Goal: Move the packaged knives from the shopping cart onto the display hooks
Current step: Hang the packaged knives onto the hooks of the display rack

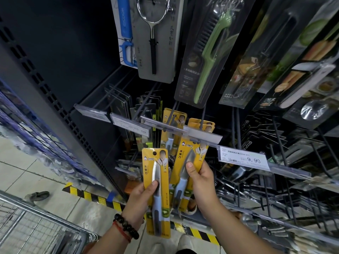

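**Clerk:** Item one, what are you seeing?

**Onlooker:** The left hand (142,200) is gripping a yellow knife pack (156,191), thumb pressing on the front, fingers curling behind the card. It is holding it upright and off to the left of the hooks, I'd judge as the next in line. Its hang hole at the top is showing free.

**Clerk:** Item two?

**Onlooker:** The right hand (200,184) is grasping a second knife pack (185,173), thumb lying over the blade window, fingers wrapping the far edge. It is tilting the card's top up under the price rail (183,130), where a display hook (202,116) is running out. Whether the hole is already on the wire, I cannot tell; the rail is covering it.

**Clerk:** Stock already hanging?

**Onlooker:** Matching yellow packs (174,121) are hanging on the hooks just behind, so this is looking like the right slot. The 9.90 price tag (243,158) is sitting just right of it.

**Clerk:** Source?

**Onlooker:** The shopping cart (36,226) is standing at lower left, well apart from the hooks. Its contents are not showing clearly.

**Clerk:** Neighbours?

**Onlooker:** A green peeler (211,57) and a blue peeler (126,33) are hanging above.
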Motion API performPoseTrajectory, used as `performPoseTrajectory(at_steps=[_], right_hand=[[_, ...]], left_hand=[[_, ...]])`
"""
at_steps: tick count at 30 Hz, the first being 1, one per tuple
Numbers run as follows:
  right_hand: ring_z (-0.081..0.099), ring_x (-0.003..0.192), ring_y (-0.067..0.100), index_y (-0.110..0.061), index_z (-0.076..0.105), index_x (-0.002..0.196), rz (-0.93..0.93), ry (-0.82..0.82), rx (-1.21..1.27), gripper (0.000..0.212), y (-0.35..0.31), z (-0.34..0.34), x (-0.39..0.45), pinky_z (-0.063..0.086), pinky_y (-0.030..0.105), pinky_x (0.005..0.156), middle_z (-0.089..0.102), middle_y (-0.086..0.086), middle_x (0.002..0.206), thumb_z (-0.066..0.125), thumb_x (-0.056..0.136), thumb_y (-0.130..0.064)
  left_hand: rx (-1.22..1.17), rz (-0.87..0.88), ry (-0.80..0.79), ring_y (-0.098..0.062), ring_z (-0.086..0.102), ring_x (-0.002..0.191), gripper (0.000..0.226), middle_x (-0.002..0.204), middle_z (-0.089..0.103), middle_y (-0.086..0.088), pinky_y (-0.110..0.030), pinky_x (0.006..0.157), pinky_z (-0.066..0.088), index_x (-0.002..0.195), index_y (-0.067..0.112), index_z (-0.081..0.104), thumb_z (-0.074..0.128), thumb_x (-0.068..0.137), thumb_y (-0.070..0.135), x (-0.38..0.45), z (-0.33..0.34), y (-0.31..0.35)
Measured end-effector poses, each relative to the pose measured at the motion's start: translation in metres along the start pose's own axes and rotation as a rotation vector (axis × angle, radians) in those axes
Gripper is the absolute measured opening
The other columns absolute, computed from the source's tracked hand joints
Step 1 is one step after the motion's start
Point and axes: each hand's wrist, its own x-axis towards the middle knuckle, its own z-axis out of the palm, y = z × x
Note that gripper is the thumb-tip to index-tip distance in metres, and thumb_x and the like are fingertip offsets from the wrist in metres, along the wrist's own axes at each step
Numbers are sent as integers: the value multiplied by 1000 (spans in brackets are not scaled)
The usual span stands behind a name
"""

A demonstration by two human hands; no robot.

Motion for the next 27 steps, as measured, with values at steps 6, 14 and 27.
performPoseTrajectory(at_steps=[6,14,27], right_hand=[[68,99,16,-20,64,108,-2,22,-24,17,-2,-4,8,54,29,86,73,0,104,55,94,-20],[68,100,15,-20,64,109,5,18,-68,19,-2,-9,21,52,31,88,72,-2,105,57,91,-21],[68,100,18,-5,60,120,45,6,-102,32,-3,-16,31,52,33,90,72,3,106,62,91,-20]], left_hand=[[16,-26,-1,-29,70,94,37,102,74,-12,-48,88,54,105,12,70,58,79,35,-1,1,-2],[28,-31,-11,-19,72,83,32,95,76,-8,-34,72,56,106,10,69,55,85,30,-2,1,-1],[14,-27,-16,-21,70,84,36,95,75,-9,-40,77,55,103,11,71,58,79,34,-4,0,-3]])
